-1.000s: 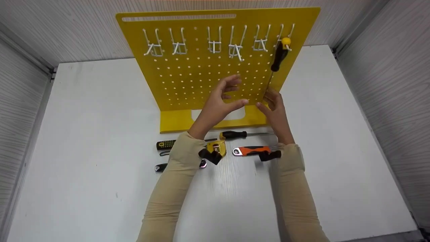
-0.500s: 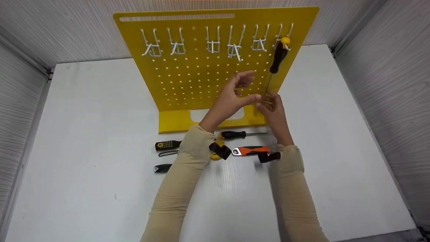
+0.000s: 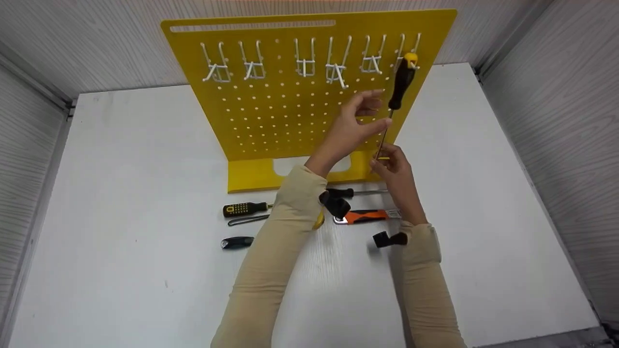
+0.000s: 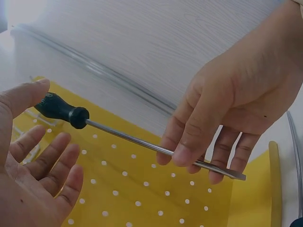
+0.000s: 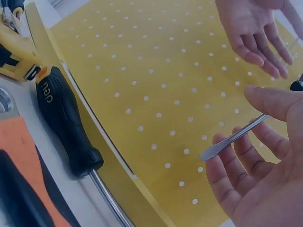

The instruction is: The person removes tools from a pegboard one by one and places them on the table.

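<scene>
A screwdriver (image 3: pixel 402 84) with a dark handle and yellow end hangs tip down at the rightmost white hook of the yellow pegboard (image 3: pixel 275 108). In the left wrist view the thumb of my right hand (image 3: pixel 397 169) lies across its metal shaft (image 4: pixel 128 136) near the flat tip, fingers behind, pinching it. My left hand (image 3: pixel 352 128) is beside the shaft just below the handle, fingers relaxed and spread, holding nothing. Whether the left thumb touches the shaft, I cannot tell.
Several white hooks (image 3: pixel 304 67) line the board's top. Before its base lie another screwdriver (image 5: pixel 66 118), an orange-black tool (image 3: pixel 365 216), a yellow tape measure (image 5: pixel 16 49), a black-and-yellow handle (image 3: pixel 244 209) and a dark-handled tool (image 3: pixel 237 242). My left forearm covers some of them.
My left hand has moved right and up to the hanging screwdriver. My right hand has shifted slightly down towards the tip, and its fingers have closed on the shaft.
</scene>
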{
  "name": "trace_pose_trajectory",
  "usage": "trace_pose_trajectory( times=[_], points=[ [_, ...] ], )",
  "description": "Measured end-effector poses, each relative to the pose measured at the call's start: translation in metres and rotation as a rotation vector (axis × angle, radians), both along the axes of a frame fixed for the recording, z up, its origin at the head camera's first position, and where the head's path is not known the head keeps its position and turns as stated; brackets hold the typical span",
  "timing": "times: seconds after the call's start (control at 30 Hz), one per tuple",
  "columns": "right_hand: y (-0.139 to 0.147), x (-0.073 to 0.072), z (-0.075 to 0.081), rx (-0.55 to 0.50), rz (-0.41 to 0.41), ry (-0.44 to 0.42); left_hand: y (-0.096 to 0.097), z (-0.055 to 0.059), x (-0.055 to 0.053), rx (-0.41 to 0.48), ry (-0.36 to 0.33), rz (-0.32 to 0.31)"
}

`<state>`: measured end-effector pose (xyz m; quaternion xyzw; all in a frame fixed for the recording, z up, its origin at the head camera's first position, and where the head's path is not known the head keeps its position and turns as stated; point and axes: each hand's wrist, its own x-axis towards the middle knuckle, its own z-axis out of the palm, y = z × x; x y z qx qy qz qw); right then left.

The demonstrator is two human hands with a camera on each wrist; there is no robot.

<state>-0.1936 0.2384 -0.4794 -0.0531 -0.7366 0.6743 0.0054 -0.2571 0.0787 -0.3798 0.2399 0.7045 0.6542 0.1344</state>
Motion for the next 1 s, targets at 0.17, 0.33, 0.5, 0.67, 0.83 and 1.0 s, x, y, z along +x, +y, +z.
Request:
trace_pose_trajectory(
  times=[0.17,0.33,0.5,0.67,0.83,1.0],
  points=[
    [-0.001,0.009,0.003,0.008,-0.013,0.012,0.009,0.001,-0.001,-0.004,-0.035,-0.004],
    [-0.002,0.014,0.003,-0.012,-0.013,0.046,0.018,0.002,-0.004,0.014,-0.080,0.004],
    [-0.003,0.019,0.003,-0.038,-0.006,0.066,0.023,0.006,-0.006,0.042,-0.118,0.012],
    [-0.006,0.022,0.005,-0.057,-0.007,0.049,0.025,0.009,-0.007,0.052,-0.127,0.028],
    [-0.009,0.025,0.006,-0.084,-0.007,0.045,0.025,0.010,-0.008,0.054,-0.127,0.049],
    [-0.011,0.028,0.005,-0.115,-0.001,0.078,0.027,0.011,-0.007,0.049,-0.134,0.051]
  ],
)
